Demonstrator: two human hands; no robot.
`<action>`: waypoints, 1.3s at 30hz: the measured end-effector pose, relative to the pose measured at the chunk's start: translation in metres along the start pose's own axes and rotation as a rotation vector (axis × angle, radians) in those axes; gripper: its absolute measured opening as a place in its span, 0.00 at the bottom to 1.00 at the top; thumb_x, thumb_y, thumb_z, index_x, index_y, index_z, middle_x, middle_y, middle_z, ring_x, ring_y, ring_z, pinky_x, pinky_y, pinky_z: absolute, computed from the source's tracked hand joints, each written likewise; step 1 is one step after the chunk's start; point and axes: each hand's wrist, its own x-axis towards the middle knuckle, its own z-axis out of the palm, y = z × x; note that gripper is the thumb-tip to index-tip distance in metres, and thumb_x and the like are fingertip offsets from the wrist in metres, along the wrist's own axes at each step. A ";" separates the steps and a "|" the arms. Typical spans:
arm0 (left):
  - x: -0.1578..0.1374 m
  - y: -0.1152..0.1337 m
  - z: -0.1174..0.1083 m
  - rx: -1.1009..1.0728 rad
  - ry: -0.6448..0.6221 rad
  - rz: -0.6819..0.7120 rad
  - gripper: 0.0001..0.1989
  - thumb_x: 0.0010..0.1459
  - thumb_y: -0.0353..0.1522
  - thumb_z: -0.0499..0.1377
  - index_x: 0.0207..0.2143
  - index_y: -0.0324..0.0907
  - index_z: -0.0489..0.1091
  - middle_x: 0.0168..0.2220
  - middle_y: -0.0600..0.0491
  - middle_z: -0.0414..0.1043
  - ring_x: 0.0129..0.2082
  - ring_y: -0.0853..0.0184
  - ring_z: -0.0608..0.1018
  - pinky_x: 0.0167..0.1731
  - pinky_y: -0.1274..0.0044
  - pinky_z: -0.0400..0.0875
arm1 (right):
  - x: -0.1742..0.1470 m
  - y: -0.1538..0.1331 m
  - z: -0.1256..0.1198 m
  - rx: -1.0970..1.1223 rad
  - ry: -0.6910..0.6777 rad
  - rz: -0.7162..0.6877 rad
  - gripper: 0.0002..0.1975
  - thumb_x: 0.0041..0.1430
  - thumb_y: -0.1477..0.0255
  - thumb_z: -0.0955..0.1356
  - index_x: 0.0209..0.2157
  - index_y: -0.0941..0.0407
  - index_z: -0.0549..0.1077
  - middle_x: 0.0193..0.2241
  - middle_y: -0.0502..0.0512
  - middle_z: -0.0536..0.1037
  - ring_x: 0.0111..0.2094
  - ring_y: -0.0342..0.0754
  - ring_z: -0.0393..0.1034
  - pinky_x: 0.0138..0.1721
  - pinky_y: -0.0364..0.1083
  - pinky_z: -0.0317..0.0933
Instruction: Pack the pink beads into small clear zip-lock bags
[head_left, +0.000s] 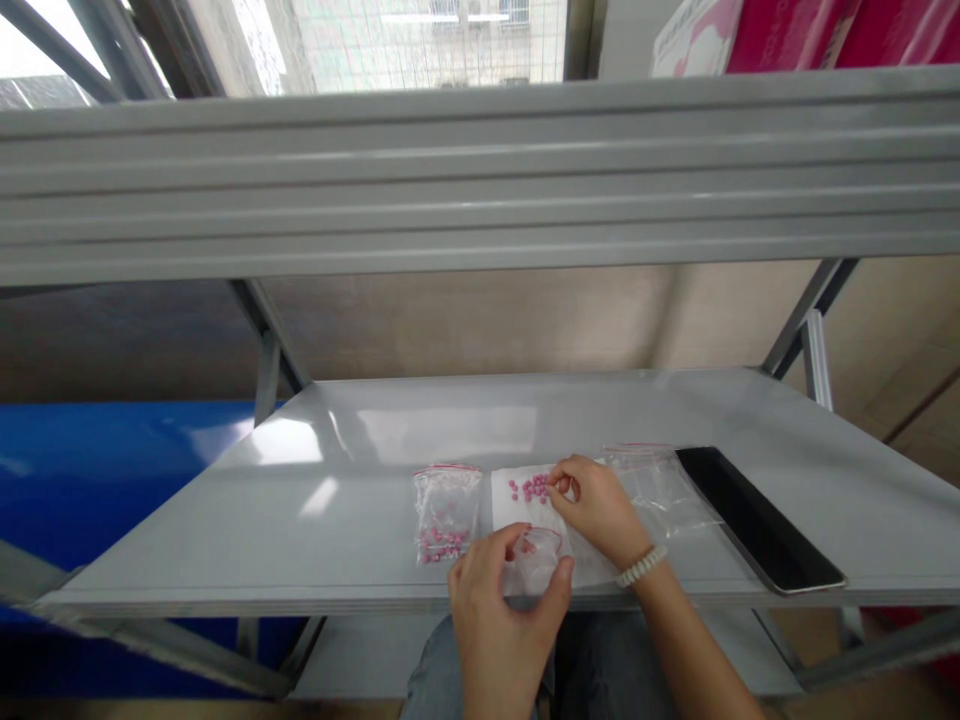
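Several small round pink beads (531,489) lie in a loose group on a white sheet (504,512). At the right edge of that group is my right hand (596,505), thumb and forefinger pinched together; whatever is between the tips is too small to make out. Below the sheet, my left hand (506,610) grips a small clear zip bag (536,560) between thumb and fingers, its mouth held apart. To the left lies another clear zip bag (448,515) with pink beads gathered at its bottom.
A flat clear zip bag (660,490) lies right of the sheet, beside a black tablet-like device (757,520). The grey tabletop (360,530) has a metal-framed shelf beam (480,180) above it. Pink boxes (795,35) stand on the upper shelf.
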 end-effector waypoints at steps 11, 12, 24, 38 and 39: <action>-0.002 0.000 0.002 -0.017 -0.011 -0.037 0.13 0.51 0.40 0.67 0.38 0.44 0.75 0.32 0.52 0.78 0.32 0.57 0.79 0.35 0.65 0.71 | -0.001 -0.004 0.002 0.028 -0.029 0.017 0.04 0.50 0.80 0.70 0.25 0.58 0.78 0.26 0.56 0.79 0.29 0.50 0.72 0.34 0.46 0.63; -0.002 0.000 0.002 -0.019 -0.017 -0.040 0.13 0.50 0.39 0.67 0.38 0.45 0.75 0.32 0.52 0.78 0.32 0.57 0.79 0.36 0.65 0.71 | -0.002 -0.006 0.000 0.048 -0.030 0.017 0.04 0.50 0.80 0.70 0.26 0.58 0.78 0.26 0.55 0.79 0.29 0.49 0.72 0.33 0.45 0.64; -0.001 -0.004 0.007 0.027 -0.021 -0.067 0.13 0.52 0.39 0.65 0.39 0.44 0.74 0.35 0.50 0.80 0.34 0.57 0.79 0.38 0.66 0.68 | -0.012 -0.021 -0.014 0.684 -0.360 -0.017 0.10 0.55 0.65 0.72 0.27 0.57 0.79 0.25 0.52 0.79 0.25 0.44 0.71 0.28 0.42 0.67; 0.001 -0.002 0.012 0.087 0.050 -0.081 0.13 0.53 0.41 0.65 0.38 0.44 0.75 0.32 0.52 0.79 0.32 0.58 0.79 0.40 0.65 0.67 | -0.003 -0.005 0.004 0.231 0.018 0.066 0.04 0.49 0.77 0.71 0.23 0.57 0.77 0.23 0.55 0.78 0.27 0.49 0.71 0.33 0.46 0.63; 0.001 -0.003 0.011 0.075 0.053 -0.073 0.13 0.53 0.41 0.65 0.39 0.44 0.75 0.33 0.51 0.79 0.32 0.58 0.79 0.40 0.65 0.67 | -0.004 -0.007 0.004 0.210 0.016 0.061 0.04 0.47 0.78 0.71 0.22 0.56 0.76 0.23 0.54 0.78 0.27 0.50 0.71 0.34 0.46 0.63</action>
